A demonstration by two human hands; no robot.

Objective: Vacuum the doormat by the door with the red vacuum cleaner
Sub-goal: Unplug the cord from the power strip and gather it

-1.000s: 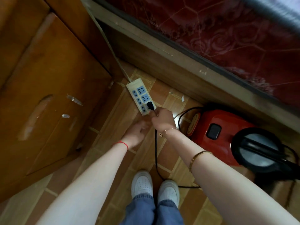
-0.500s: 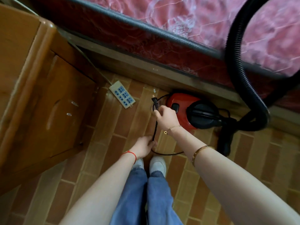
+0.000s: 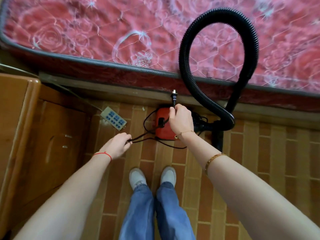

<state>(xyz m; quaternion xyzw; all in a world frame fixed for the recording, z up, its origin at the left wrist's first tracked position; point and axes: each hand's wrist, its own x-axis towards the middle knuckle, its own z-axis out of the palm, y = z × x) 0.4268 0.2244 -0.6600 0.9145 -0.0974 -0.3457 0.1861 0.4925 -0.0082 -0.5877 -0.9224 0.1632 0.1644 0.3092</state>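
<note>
The red vacuum cleaner (image 3: 163, 129) sits on the floor against the bed frame, partly hidden behind my right hand. Its black ribbed hose (image 3: 199, 42) loops up over the mattress and comes back down to the body. My right hand (image 3: 181, 119) is closed on the black power cord just below the plug (image 3: 174, 97), which points up, free of any socket. My left hand (image 3: 118, 146) pinches a doubled stretch of the same cord (image 3: 143, 138) lower down. No doormat is in view.
A white power strip (image 3: 113, 118) with blue sockets lies on the tiled floor left of the vacuum. A wooden cabinet (image 3: 34, 135) stands at the left. A bed with a red floral mattress (image 3: 121, 32) fills the top. My white shoes (image 3: 152, 177) stand below.
The plug has come out of the power strip and my right hand has lifted it. My view has risen away from the floor, and my left hand has gathered cord.
</note>
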